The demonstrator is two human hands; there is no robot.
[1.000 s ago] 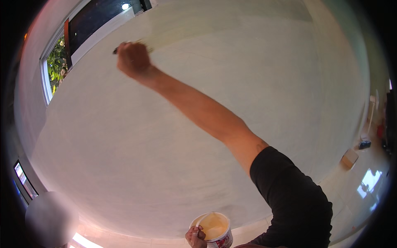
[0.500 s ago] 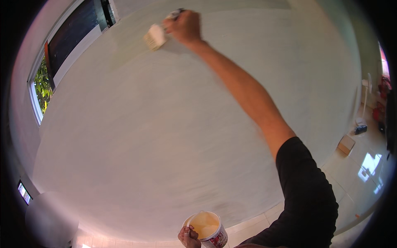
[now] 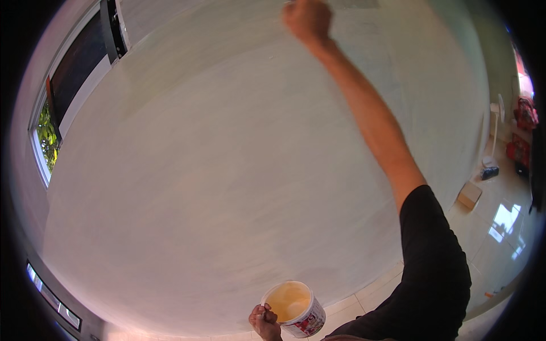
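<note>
"What's held?"

"From here I see the left hand (image 3: pixel 265 321) clasping a white bucket (image 3: pixel 311 321) by its left edge, low; the right hand (image 3: pixel 309 21), curled (around what, I can't tell), is high before the pale wall (image 3: pixel 227 170)."

"Beyond?"

"Brown box (image 3: pixel 470 195), on the floor (image 3: pixel 475 250)."

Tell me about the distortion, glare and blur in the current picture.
In the head view, fisheye distortion bows the edges of the wall and the corners go black; in the head view, bright glare sits on the glossy floor at right; in the head view, the right hand looks slightly soft, the bucket crisper.
</note>
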